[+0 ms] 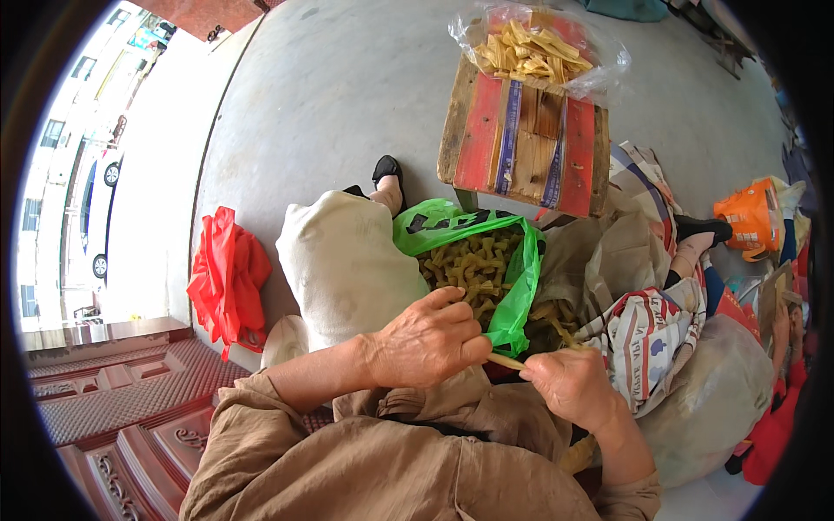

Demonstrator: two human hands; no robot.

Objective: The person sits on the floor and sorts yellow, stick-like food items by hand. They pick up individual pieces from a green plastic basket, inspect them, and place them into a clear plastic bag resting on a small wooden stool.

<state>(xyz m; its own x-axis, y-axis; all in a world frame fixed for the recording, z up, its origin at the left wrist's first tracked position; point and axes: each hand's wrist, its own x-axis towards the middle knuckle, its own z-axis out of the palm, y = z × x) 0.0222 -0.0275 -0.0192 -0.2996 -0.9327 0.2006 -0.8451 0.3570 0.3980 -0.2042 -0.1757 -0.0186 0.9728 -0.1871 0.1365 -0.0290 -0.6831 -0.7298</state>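
Between my two hands a thin yellowish strip [507,361], perhaps dried plant husk, is stretched. My left hand [433,342] grips its left end, knuckles up. Its right end is pinched in my right hand [570,384], and a frayed bit shows above the fingers. Just beyond my hands stands a bright green plastic bag [518,319], open at the top, holding many short knotted yellow-brown pieces [472,267]. Farther off, a clear plastic bag [609,62] with flat yellow strips [531,52] lies on a worn wooden stool [482,130].
A red bag [228,280] lies on the floor at left, near a full whitish sack [345,267]. At right are a printed cloth [642,345], a large translucent bag [710,397] and an orange bag [749,215]. Another person's hands show at the far right edge.
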